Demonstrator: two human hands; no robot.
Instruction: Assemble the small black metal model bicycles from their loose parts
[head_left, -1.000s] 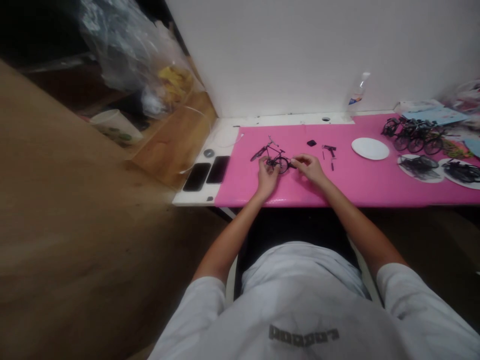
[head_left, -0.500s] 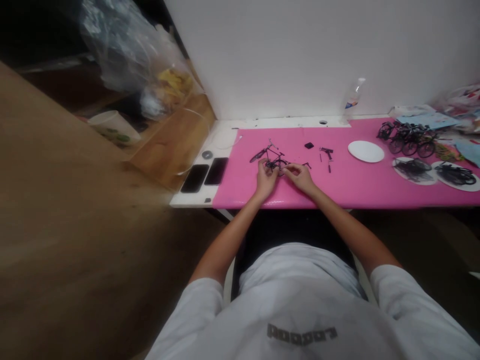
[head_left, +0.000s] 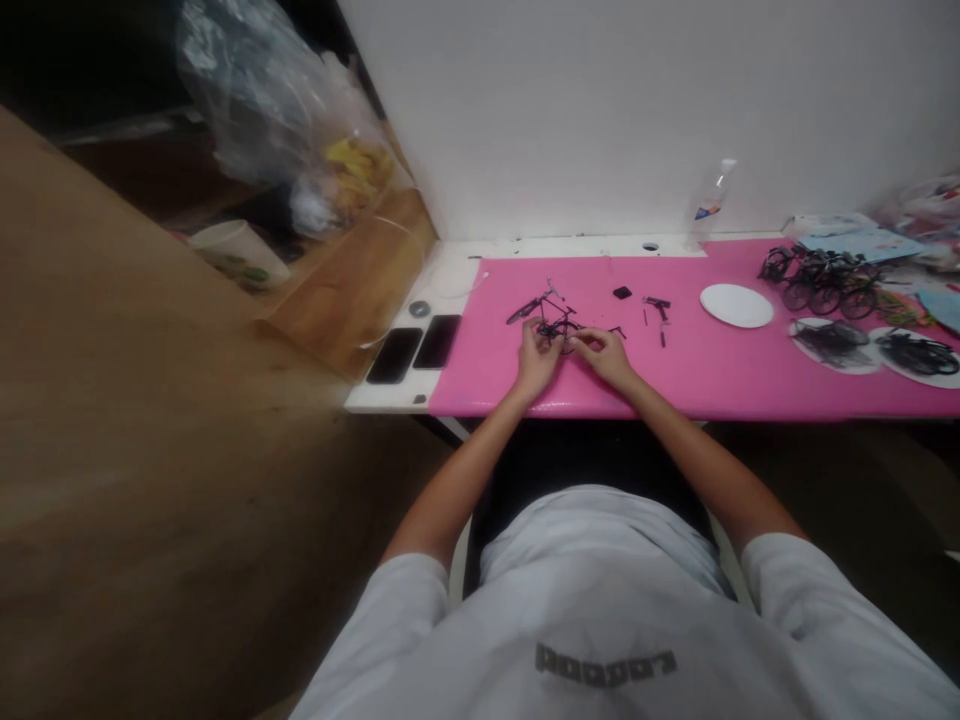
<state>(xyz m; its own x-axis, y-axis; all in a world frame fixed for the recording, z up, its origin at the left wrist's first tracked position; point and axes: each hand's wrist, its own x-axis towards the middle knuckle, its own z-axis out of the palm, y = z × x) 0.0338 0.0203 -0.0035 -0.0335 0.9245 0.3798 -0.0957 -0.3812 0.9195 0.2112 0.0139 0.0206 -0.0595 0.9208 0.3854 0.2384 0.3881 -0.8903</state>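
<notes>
Your left hand point(head_left: 538, 365) grips the black miniature bicycle point(head_left: 556, 327) low by the rear wheel; fingers hide part of frame and rim. Your right hand point(head_left: 606, 358) has thumb and index nearly together at that wheel; can't tell whether they pinch anything. Bike sits between and just beyond both sets of fingertips, thin tubes, spokes blurred. Glossy, smooth pink sheet point(head_left: 480, 385) under the fingers. Right of the right fingers: thin dark parts point(head_left: 658, 303), too small to identify, then a round white plate point(head_left: 736, 305).
</notes>
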